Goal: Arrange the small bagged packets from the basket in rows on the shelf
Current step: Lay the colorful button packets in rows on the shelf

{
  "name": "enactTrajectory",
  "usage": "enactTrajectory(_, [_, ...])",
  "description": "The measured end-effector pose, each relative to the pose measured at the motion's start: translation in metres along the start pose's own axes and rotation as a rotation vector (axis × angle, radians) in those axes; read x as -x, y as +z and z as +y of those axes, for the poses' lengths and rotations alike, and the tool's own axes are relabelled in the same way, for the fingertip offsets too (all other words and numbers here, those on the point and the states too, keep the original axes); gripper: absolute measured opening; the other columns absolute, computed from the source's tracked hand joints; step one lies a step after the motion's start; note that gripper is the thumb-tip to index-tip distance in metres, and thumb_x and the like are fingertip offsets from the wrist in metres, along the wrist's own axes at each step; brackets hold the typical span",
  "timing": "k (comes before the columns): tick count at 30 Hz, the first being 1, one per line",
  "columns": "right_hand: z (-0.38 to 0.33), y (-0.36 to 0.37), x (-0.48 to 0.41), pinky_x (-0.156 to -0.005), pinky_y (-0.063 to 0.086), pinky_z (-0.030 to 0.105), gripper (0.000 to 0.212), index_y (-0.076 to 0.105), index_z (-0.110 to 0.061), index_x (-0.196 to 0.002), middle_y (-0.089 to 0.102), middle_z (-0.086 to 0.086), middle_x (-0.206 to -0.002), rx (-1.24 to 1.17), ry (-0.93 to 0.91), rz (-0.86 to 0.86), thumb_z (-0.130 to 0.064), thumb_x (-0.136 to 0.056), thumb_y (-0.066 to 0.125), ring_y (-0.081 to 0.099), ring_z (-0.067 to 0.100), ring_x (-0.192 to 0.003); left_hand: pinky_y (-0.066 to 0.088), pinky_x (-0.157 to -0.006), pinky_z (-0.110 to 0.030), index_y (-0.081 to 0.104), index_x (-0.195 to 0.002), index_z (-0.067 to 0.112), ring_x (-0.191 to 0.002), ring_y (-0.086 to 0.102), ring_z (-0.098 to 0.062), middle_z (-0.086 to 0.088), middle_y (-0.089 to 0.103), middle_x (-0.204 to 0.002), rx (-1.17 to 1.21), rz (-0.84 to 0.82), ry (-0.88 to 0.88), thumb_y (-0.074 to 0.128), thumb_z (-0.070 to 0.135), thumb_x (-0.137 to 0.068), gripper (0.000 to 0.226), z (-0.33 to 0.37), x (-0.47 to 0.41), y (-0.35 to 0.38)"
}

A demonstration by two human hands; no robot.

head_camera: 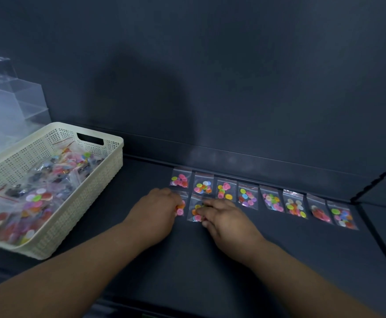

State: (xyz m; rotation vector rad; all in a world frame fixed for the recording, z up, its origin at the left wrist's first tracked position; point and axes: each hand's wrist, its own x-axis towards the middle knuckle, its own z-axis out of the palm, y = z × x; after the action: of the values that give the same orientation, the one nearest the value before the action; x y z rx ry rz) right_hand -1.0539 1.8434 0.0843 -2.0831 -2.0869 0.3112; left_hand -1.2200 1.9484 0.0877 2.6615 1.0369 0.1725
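Observation:
A cream perforated basket (109,171) at the left holds many clear packets of coloured buttons (38,198). Along the back of the dark shelf (210,260) lies a row of several button packets (271,199). In front of that row's left end lie two more packets. My left hand (157,210) rests on the leftmost one (181,208), fingers curved over it, covering most of it. My right hand (224,219) lies with its fingers on the packet beside it (195,211), touching its right side.
A clear acrylic box (11,104) stands behind the basket at the far left. The shelf's back wall rises just behind the packet row. A dark divider edge (375,180) runs at the right.

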Motion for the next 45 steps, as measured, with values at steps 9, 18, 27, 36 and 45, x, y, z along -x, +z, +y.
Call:
enactTrajectory(9, [0.002, 0.000, 0.000, -0.110, 0.024, 0.026, 0.039, 0.046, -0.027, -0.136, 0.037, -0.006, -0.147, -0.020, 0.015, 0.015, -0.033, -0.099, 0.038, 0.031, 0.018, -0.133, 0.043, -0.087, -0.028, 0.058, -0.107, 0.024, -0.105, 0.049, -0.016, 0.005, 0.052, -0.110, 0.029, -0.030, -0.001, 0.051, 0.021, -0.090, 0.019, 0.000, 0.002, -0.006])
enactTrajectory(18, [0.028, -0.009, 0.010, -0.116, 0.012, 0.032, 0.045, 0.036, -0.022, -0.143, 0.026, 0.002, -0.154, 0.049, 0.288, 0.126, -0.029, -0.099, 0.034, 0.020, 0.023, -0.141, 0.034, -0.103, -0.027, 0.045, -0.137, 0.020, -0.126, 0.041, -0.017, 0.002, 0.044, -0.140, 0.023, 0.037, 0.077, 0.045, 0.023, -0.095, 0.041, 0.020, -0.004, -0.017])
enactTrajectory(27, [0.046, -0.009, 0.026, -0.117, -0.002, 0.033, 0.054, 0.019, -0.018, -0.149, 0.012, 0.002, -0.159, 0.125, 0.378, 0.003, -0.038, -0.100, 0.028, 0.008, 0.017, -0.146, 0.009, -0.116, -0.031, 0.028, -0.147, 0.015, -0.143, 0.018, -0.019, -0.002, 0.025, -0.155, -0.174, -0.121, 0.299, 0.038, 0.035, -0.098, 0.054, 0.071, -0.031, -0.001])
enactTrajectory(36, [0.071, -0.018, 0.041, -0.116, -0.004, 0.034, 0.053, 0.019, -0.018, -0.149, 0.014, 0.002, -0.158, 0.116, 0.438, 0.089, -0.037, -0.100, 0.027, 0.008, 0.016, -0.146, 0.005, -0.119, -0.036, 0.025, -0.148, 0.015, -0.145, 0.012, -0.018, -0.004, 0.016, -0.158, -0.242, -0.235, 0.259, 0.036, 0.043, -0.097, 0.059, 0.085, -0.053, 0.015])
enactTrajectory(45, [0.081, -0.012, 0.047, -0.117, -0.003, 0.037, 0.056, 0.019, -0.015, -0.149, 0.018, 0.003, -0.157, 0.118, 0.477, 0.090, -0.040, -0.099, 0.026, 0.012, 0.018, -0.145, 0.001, -0.116, -0.033, 0.019, -0.150, 0.015, -0.145, 0.010, -0.017, -0.003, 0.014, -0.158, -0.211, -0.196, 0.292, 0.036, 0.042, -0.098, 0.061, 0.104, -0.059, 0.016])
